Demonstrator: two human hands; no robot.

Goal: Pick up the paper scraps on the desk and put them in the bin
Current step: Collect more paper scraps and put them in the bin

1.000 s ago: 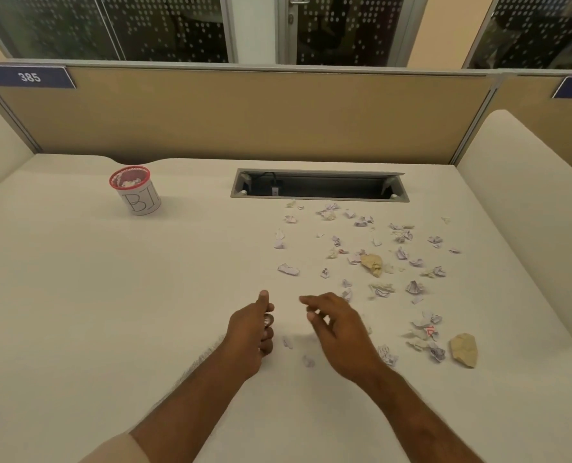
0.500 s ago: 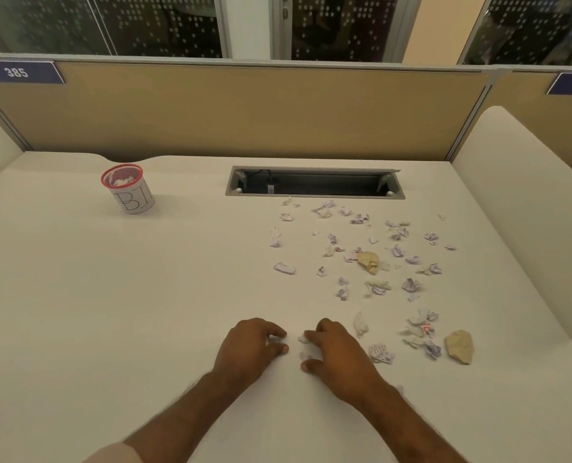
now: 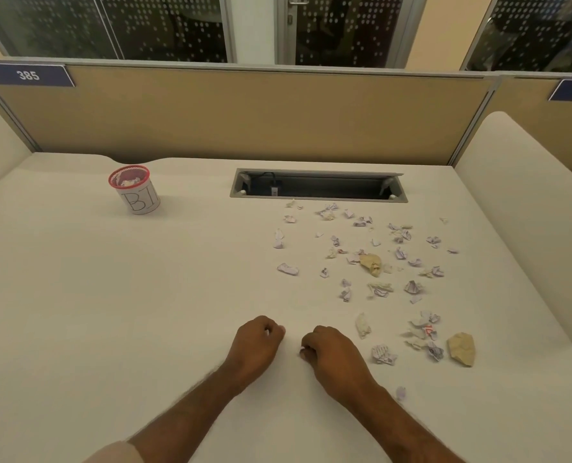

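Left hand (image 3: 256, 345): lower centre, resting on the bench (image 3: 111, 312), fingers curled; a white fleck shows at the fingertips, likely a scrap.
Right hand (image 3: 333, 354): just beside it, fingers curled under; contents hidden.
Change: a second ago both hands were raised and looser, then dropped onto the nearest scraps; those now seem gathered, ready for carrying.
Paper scraps (image 3: 378, 262): many, scattered centre right.
Bin (image 3: 134, 190): upper left, red rim, well apart, already holds crumpled paper.
Cable slot (image 3: 318, 183): upper centre, a plug inside.
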